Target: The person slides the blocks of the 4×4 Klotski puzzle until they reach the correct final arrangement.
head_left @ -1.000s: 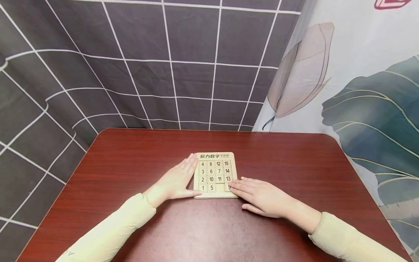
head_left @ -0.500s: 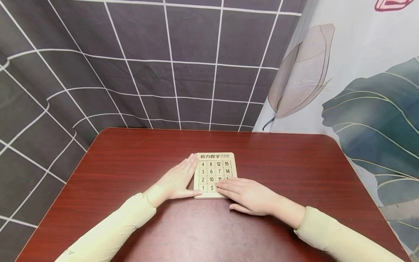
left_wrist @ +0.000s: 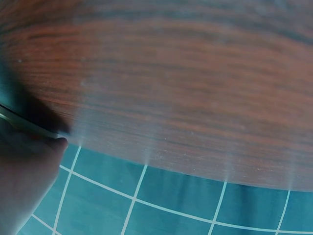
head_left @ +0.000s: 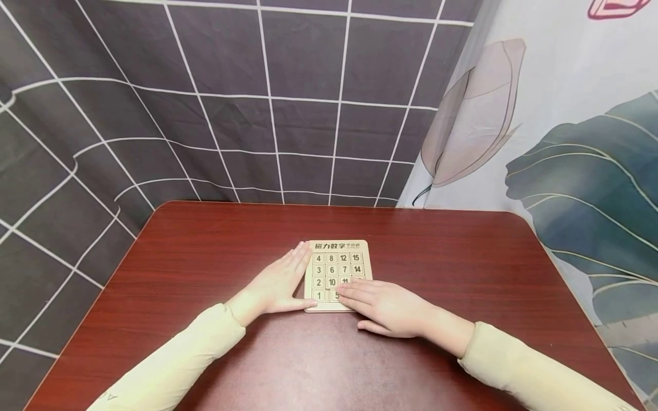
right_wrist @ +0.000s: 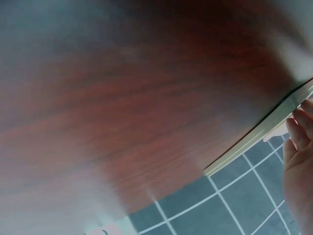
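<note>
Just past our pale sleeves (head_left: pixel 180 359), our right hand (head_left: pixel 393 308) reached over the near right corner of the number board (head_left: pixel 329 307), its fingers straight and grasping nothing, the tips at the 5 tile (head_left: pixel 334 295). Our left hand (head_left: pixel 277 285) was spread and uncurled too, thumb on the near left corner, fingers along the left edge, well placed, we judged, to keep the board from skidding. Between the hands, the 5 stood out of line with the 10 tile (head_left: pixel 332 282) beyond it, a slim gap parting it from the 1 tile (head_left: pixel 319 295). What lay under our right fingers we could not tell. Sliding the 5 well seemed to call for light, level pressure straight along its row; a hard or slanted push might have jammed it. Beyond our fingertips, the farther rows sat aligned. Past both hands came the reddish table (head_left: pixel 247 228), then a dark checked curtain (head_left: pixel 303 103).
</note>
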A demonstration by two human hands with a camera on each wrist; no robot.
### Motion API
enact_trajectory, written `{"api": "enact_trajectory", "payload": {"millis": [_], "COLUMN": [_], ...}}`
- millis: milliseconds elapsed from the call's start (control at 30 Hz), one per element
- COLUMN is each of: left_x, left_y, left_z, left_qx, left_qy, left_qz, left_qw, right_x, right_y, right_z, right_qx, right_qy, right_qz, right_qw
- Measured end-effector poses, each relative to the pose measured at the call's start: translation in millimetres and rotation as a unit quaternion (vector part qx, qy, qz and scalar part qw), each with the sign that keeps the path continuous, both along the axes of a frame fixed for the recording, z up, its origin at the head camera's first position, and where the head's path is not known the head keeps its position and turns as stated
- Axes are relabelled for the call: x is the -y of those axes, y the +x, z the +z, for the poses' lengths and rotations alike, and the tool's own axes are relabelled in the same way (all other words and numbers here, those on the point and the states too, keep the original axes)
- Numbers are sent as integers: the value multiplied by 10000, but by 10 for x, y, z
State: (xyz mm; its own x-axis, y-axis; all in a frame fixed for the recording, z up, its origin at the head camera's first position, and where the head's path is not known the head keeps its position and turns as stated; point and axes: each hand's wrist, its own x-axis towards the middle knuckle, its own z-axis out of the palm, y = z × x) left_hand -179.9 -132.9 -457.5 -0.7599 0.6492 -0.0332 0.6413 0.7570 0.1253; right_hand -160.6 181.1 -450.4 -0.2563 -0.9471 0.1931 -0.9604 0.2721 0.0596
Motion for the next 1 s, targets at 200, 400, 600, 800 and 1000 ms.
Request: {"api": "enact_trajectory", "payload": {"millis": [200,400,600,800,1000], "left_x": [-5,-8,-6,-1,13], "left_y": [2,5,4,-3,-14], "left_z": [17,30,23,2,-32], "left_qx": [32,53,54,90,38], "left_qy": [-47,-50,-35,-19,-36], "left_qz": [16,24,27,4,-19], "left_qw": [10000,10000,10000,10000,10000], "right_x": [-142,-181,-61,140,274], "right_y": [21,11,-18,-41,-74], "right_z": [6,-15,-29,-29,-46], "right_qx": [-3,-13,-93,-75,-86], "right_qy": [-61,-109,-256,-142,-28], "right_qz": [-112,-138,85,225,247], "right_qw": [9999,9998,9996,9996,9997]}}
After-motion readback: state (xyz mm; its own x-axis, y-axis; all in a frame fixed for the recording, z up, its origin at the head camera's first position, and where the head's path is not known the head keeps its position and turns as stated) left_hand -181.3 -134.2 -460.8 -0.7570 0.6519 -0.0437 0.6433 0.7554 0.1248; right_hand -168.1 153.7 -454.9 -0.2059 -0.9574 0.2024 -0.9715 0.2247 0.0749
